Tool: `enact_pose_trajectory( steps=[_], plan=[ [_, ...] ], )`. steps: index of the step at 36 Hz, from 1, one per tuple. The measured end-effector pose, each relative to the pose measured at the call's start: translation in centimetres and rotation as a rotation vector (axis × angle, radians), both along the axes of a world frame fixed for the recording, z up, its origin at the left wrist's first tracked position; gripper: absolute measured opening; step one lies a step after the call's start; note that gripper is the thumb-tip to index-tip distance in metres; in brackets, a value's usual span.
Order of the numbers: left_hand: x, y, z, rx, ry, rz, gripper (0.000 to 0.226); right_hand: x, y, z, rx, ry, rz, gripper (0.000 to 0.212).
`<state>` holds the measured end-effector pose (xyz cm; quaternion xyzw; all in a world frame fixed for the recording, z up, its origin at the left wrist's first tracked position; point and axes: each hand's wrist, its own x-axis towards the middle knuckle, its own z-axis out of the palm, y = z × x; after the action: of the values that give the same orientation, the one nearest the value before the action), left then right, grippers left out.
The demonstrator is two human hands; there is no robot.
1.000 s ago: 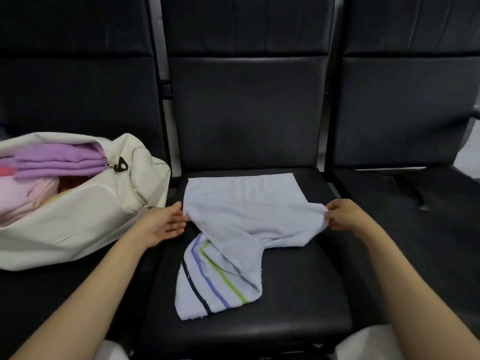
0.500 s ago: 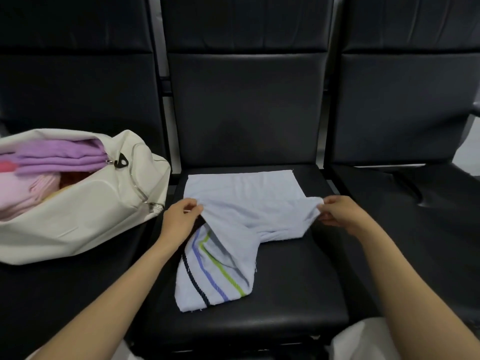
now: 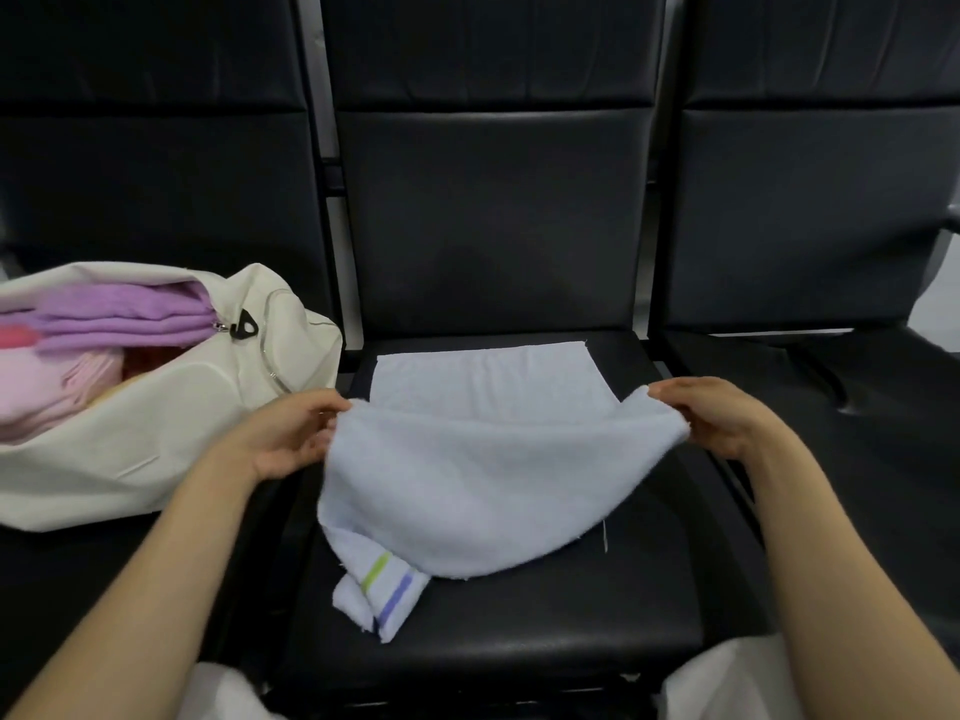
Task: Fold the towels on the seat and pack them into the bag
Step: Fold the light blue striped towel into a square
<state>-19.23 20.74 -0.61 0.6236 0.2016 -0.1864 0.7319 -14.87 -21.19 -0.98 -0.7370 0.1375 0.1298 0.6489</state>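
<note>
White fabric (image 3: 223, 691) at the bottom edge, either side of the seat front; can't tell what it is. Bare forearms (image 3: 156, 574) reach in from both bottom corners.

Seat (image 3: 519, 631): black, padded, middle one in a row of three.

Towel (image 3: 483, 475): pale blue, on this seat, half folded. Its striped end (image 3: 382, 589) is bunched on the near cushion, green and blue stripes showing, partly under the upper layer. The upper layer is lifted and sags between the hands, with its lower edge touching the cushion. A loose thread (image 3: 604, 537) hangs at its right edge.

Left hand (image 3: 291, 433) grasps the towel's left corner, thumb and fingers curled round the cloth, just beside the bag. Right hand (image 3: 722, 418) pinches the right corner, fingers curled, cloth bunched at the fingertips.

The far part of the towel lies flat at the back of the cushion, its far edge near the backrest (image 3: 488, 215).

Bag (image 3: 156, 433): cream, on the left seat, lying on its side, mouth open. Can't tell whether it touches the middle seat. Inside are folded purple towels (image 3: 130, 314) on top and pink towels (image 3: 41, 392) below. Black zip pull (image 3: 244, 327) at the right end of the mouth.

Right seat (image 3: 857, 459): black.
</note>
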Motion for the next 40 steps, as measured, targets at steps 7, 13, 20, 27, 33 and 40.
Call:
enact_pose_trajectory(
  steps=[7,13,20,27,33,40],
  plan=[
    [2.4,-2.6,-2.5,0.035,-0.314,0.250,0.046,2.0,2.0,-1.8,0.352,-0.188,-0.249,0.061],
    [2.4,-1.9,-6.2,0.803,-0.143,0.053,0.041,2.3,3.5,-5.0,-0.367,0.019,-0.003,0.006],
    [1.0,-3.9,-6.2,1.176,-0.137,-0.268,0.042,1.9,5.2,-7.1,-0.831,0.072,0.093,0.033],
    [0.6,-4.0,-6.1,1.238,-0.084,-0.288,0.028,1.9,5.9,-6.6,-0.669,-0.036,0.019,0.018],
    [0.9,-3.3,-5.5,0.906,-0.065,-0.178,0.016,1.7,5.7,-6.5,-0.783,0.085,0.077,0.035],
    [0.8,-2.8,-5.4,0.823,-0.078,-0.132,0.018,1.6,6.7,-6.9,-0.579,0.030,0.099,0.019]
  ],
)
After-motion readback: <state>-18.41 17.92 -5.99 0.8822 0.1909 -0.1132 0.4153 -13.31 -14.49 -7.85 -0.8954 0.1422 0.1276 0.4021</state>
